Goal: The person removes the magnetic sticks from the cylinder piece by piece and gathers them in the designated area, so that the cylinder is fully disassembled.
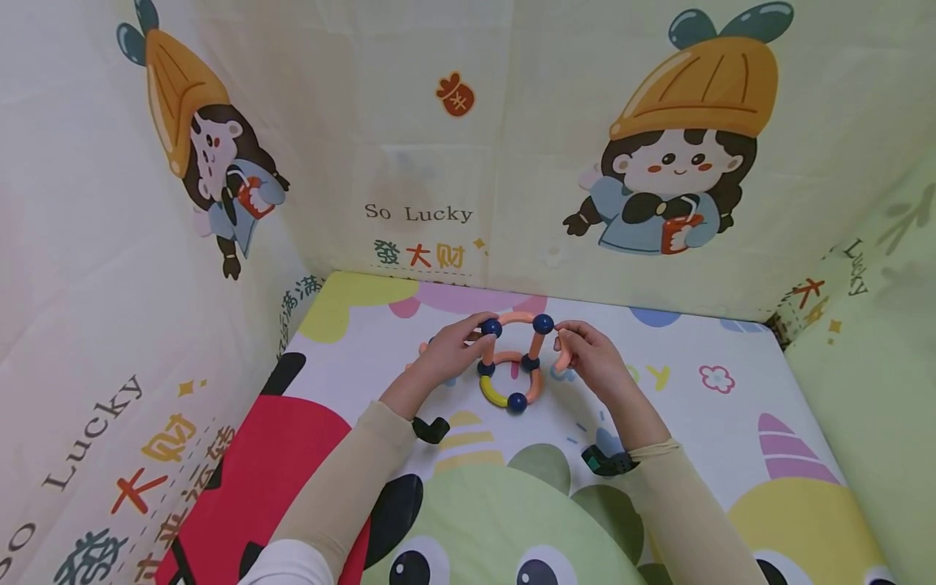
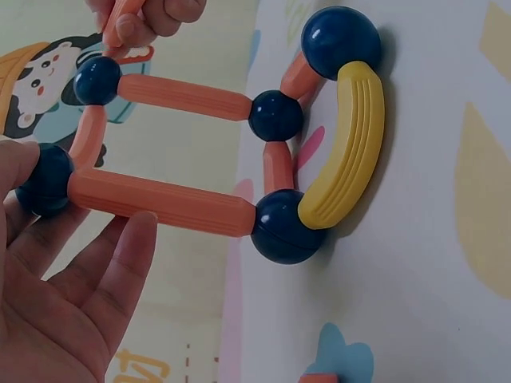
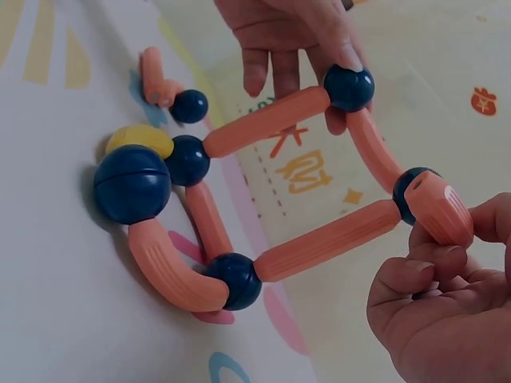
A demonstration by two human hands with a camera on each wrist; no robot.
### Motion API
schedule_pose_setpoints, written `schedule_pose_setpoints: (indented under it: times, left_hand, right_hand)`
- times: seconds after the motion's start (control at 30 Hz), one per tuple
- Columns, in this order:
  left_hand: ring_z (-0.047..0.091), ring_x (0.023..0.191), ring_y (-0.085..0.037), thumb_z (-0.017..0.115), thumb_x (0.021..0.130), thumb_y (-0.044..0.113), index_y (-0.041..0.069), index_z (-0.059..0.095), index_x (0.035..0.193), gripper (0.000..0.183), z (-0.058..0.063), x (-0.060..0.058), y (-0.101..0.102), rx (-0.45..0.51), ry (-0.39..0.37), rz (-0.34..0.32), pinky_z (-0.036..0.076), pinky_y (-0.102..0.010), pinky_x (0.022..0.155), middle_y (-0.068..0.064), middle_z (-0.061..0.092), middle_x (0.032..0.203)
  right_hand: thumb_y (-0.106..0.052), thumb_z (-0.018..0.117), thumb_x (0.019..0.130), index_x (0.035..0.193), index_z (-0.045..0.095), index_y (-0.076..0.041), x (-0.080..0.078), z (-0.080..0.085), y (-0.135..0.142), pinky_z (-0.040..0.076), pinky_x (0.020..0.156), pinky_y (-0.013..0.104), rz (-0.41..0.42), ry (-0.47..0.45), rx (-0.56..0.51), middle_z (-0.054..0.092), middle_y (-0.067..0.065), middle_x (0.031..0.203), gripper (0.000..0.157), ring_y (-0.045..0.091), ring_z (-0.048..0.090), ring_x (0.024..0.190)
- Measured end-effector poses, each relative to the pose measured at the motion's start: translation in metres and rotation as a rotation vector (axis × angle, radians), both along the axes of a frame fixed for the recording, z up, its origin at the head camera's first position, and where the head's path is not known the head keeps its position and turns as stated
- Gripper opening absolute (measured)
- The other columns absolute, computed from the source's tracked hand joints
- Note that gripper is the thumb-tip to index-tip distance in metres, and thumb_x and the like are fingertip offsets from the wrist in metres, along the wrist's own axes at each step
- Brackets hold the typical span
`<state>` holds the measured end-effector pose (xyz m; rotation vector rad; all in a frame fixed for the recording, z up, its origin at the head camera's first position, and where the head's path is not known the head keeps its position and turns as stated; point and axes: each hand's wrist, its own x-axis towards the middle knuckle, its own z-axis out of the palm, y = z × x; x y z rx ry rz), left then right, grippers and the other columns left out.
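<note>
A magnetic ball-and-rod frame stands on the mat, with two straight orange rods rising from its base ring. The ring has curved orange rods, a yellow curved rod (image 2: 347,148) and a larger blue ball (image 3: 132,185) at the front. At the upper left, my left hand (image 1: 449,353) pinches a blue ball (image 3: 349,88) between thumb and fingers. A curved orange rod (image 3: 375,150) links it to the upper right blue ball (image 1: 543,324). My right hand (image 1: 594,357) pinches a separate curved orange rod (image 3: 441,209) close by that ball; whether they touch I cannot tell.
Loose orange rods (image 3: 152,76) and a blue ball (image 3: 190,106) lie on the mat beyond the left hand. The printed mat (image 1: 526,439) meets hanging patterned cloth (image 1: 526,179) at the back and both sides. Each wrist wears a dark camera.
</note>
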<state>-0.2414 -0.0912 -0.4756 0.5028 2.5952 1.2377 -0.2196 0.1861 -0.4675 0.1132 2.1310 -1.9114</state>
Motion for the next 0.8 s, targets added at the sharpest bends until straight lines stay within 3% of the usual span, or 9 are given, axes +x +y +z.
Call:
schedule_pose_setpoints:
  times: [0.27,0.6,0.8]
  left_hand:
    - [0.059,0.124,-0.019,0.055,0.1,0.043,0.043,0.04,0.147,0.049,-0.001,0.0,0.001,0.019,-0.019,0.002,0.049,-0.049,0.103,0.005,0.056,0.141]
    - [0.058,0.126,-0.02,0.053,0.099,0.049,0.041,0.04,0.147,0.05,0.0,0.001,0.001,0.006,-0.017,-0.007,0.05,-0.048,0.102,0.005,0.056,0.142]
    - [0.059,0.126,-0.019,0.052,0.098,0.053,0.043,0.039,0.147,0.051,0.001,0.002,0.0,0.006,-0.005,-0.011,0.05,-0.045,0.102,0.006,0.055,0.143]
  right_hand:
    - [-0.04,0.051,0.103,0.135,0.049,-0.011,-0.001,-0.002,0.004,0.052,0.076,0.02,0.008,-0.012,-0.043,0.058,0.008,0.108,0.043,0.018,0.055,0.084]
    - [-0.039,0.056,0.1,0.134,0.05,-0.01,-0.001,-0.012,0.021,0.053,0.081,0.02,0.164,0.038,-0.129,0.062,0.004,0.108,0.045,0.015,0.059,0.085]
    - [-0.032,0.059,0.1,0.128,0.05,-0.002,-0.002,-0.02,0.038,0.055,0.086,0.021,0.188,0.038,-0.162,0.065,0.003,0.112,0.042,0.019,0.062,0.096]
